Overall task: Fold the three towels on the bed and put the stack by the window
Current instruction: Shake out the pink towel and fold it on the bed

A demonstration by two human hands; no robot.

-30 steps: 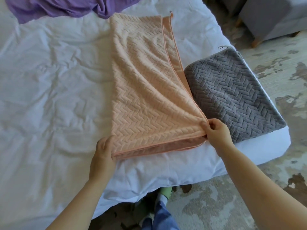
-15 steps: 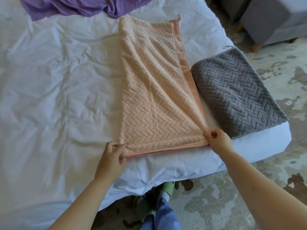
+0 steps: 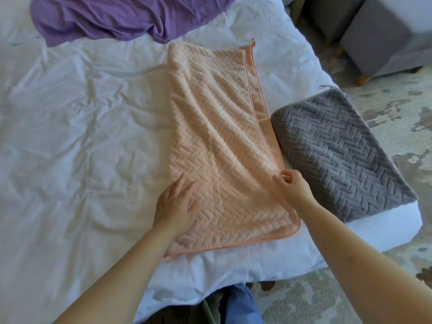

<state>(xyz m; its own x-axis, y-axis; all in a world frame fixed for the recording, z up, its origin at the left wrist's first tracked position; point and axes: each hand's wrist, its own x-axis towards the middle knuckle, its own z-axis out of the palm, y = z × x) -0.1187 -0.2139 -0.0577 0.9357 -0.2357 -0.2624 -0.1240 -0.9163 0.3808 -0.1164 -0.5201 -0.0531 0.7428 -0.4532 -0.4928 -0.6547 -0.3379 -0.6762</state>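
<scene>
Bed: the crumpled white sheet (image 3: 81, 136) fills the left and middle of the view and serves as the folding surface.
Purple cloth (image 3: 105, 17): lies bunched and unfolded at the far left; probably the third towel, left out of the way until its turn.
Left hand (image 3: 176, 202): rests palm down on the near part of the peach towel (image 3: 217, 127), fingers straight and slightly spread, likely pinning the layers so that they do not slide.
Peach towel: sits mid-bed, doubled lengthwise into a long strip; the long edges on its right do not quite line up.
Right hand (image 3: 294, 185): thumb and fingertips pinch the strip's right edge towards its near end, apparently to tug the top layer into line.
Grey towel (image 3: 339, 155): folded into a compact rectangle at the bed's right corner, just beside the peach one; parked there, I judge, as the base of the stack.
Floor: a mottled rug (image 3: 397, 108) and a grey upholstered seat (image 3: 385, 36) lie to the right; no window shows.
Count: three cloths (one folded, one half folded, one untouched); two hands, both on the peach towel.
</scene>
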